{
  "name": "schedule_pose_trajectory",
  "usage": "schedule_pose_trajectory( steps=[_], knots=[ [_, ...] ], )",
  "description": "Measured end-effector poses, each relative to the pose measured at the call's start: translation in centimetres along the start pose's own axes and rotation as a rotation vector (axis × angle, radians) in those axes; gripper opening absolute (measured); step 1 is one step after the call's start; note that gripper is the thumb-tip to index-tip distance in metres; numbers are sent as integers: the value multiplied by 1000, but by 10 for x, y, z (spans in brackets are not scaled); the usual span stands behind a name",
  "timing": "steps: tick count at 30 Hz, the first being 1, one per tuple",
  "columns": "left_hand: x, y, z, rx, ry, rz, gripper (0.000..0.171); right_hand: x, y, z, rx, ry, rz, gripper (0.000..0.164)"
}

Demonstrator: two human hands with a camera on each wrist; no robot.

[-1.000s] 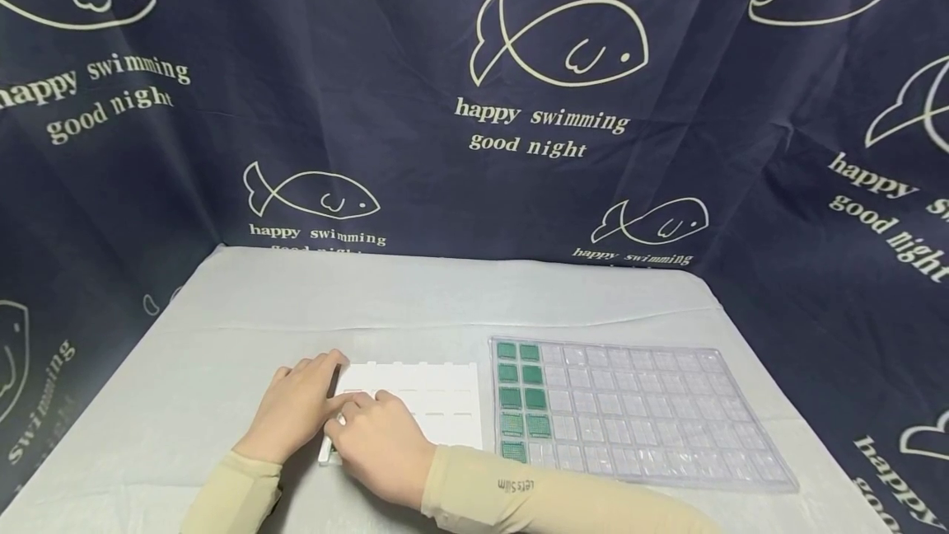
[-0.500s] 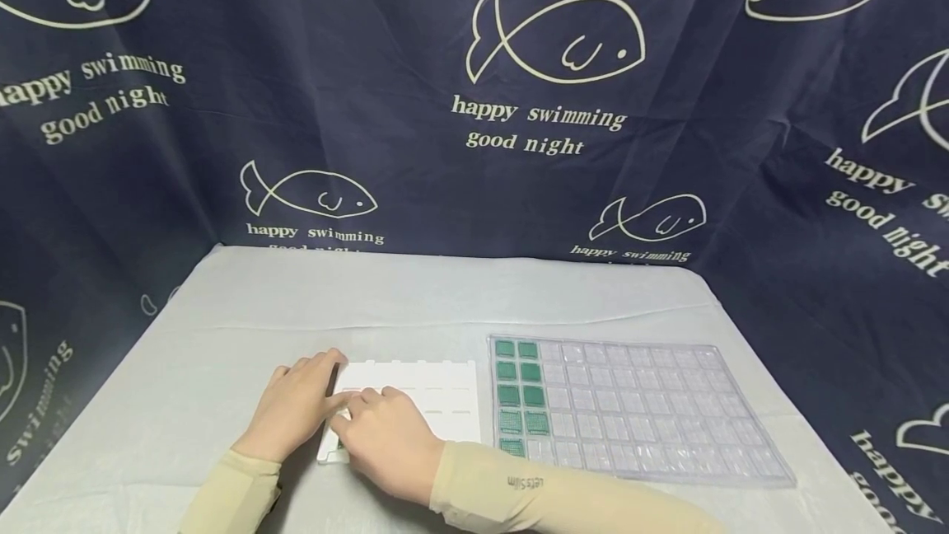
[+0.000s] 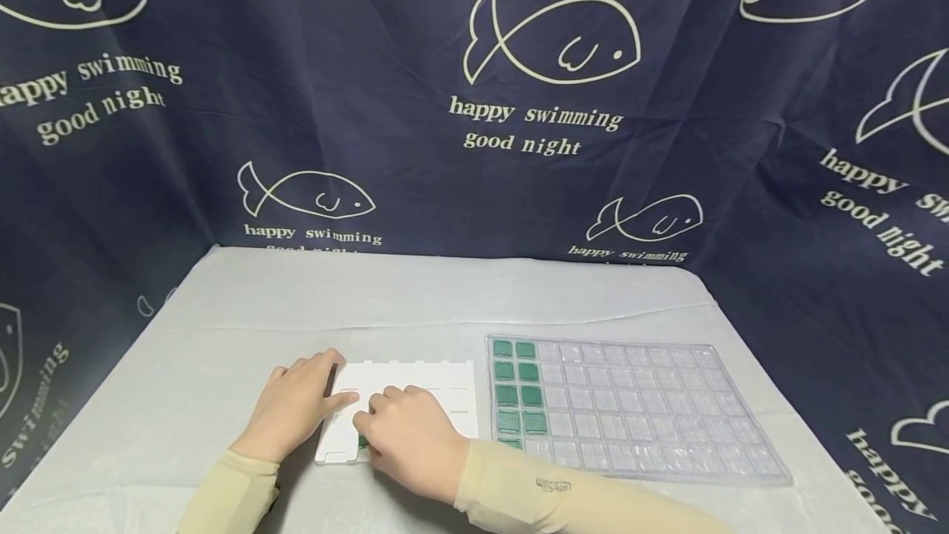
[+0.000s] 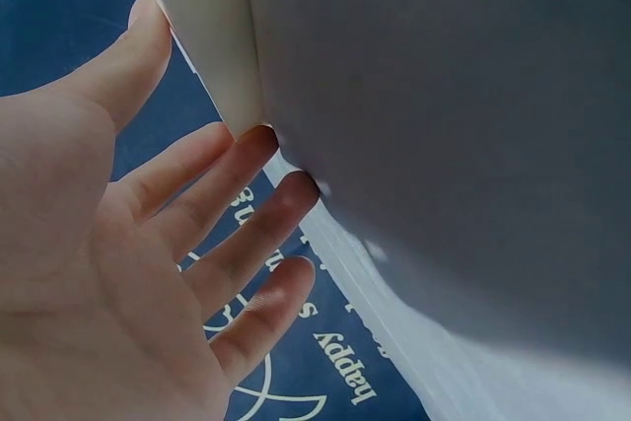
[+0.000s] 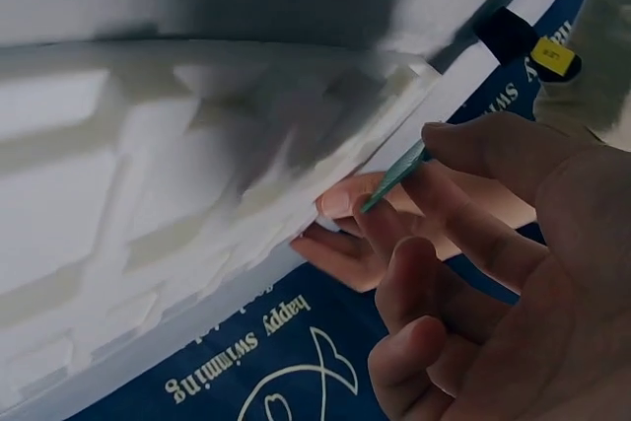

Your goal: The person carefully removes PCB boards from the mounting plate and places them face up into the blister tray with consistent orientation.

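In the head view, a white tray [image 3: 445, 376] with shallow compartments lies on the table between both hands. My left hand [image 3: 292, 406] rests at its left edge, thumb on the top. Seen from the left wrist, the fingertips [image 4: 258, 140] of that hand touch the tray's side [image 4: 212, 36], the fingers fairly straight. Over the tray's front part, my right hand [image 3: 415, 439] pinches a thin green square chip [image 5: 396, 175] between thumb and fingers. The chip is edge-on in the right wrist view; in the head view the hand mostly hides it.
Right of the white tray lies a clear plastic compartment tray [image 3: 630, 410]. Green square chips [image 3: 528, 372] sit in its two leftmost columns; my right sleeve [image 3: 563, 489] covers its near left corner. A dark blue printed cloth [image 3: 415, 64] hangs behind the table.
My right hand has moved to the right across the white tray, carrying the green chip away from the tray's near left corner. My left hand stays in place.
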State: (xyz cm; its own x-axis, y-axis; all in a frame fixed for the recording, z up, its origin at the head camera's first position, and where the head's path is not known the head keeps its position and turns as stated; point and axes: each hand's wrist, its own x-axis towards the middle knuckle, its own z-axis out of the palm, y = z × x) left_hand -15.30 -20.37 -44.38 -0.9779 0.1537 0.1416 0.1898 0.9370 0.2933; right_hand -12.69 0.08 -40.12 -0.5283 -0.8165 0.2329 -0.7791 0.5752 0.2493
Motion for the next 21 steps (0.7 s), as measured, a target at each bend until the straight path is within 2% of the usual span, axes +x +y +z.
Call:
schedule_pose_trajectory(
  steps=[11, 21],
  knots=[
    [0, 5, -5, -2, -15, -3, 48, -27, 22, -11, 49, 39, 100, 18],
    [-1, 5, -5, -4, -19, 4, 49, -64, 47, -20, 116, 85, 161, 19]
  ],
)
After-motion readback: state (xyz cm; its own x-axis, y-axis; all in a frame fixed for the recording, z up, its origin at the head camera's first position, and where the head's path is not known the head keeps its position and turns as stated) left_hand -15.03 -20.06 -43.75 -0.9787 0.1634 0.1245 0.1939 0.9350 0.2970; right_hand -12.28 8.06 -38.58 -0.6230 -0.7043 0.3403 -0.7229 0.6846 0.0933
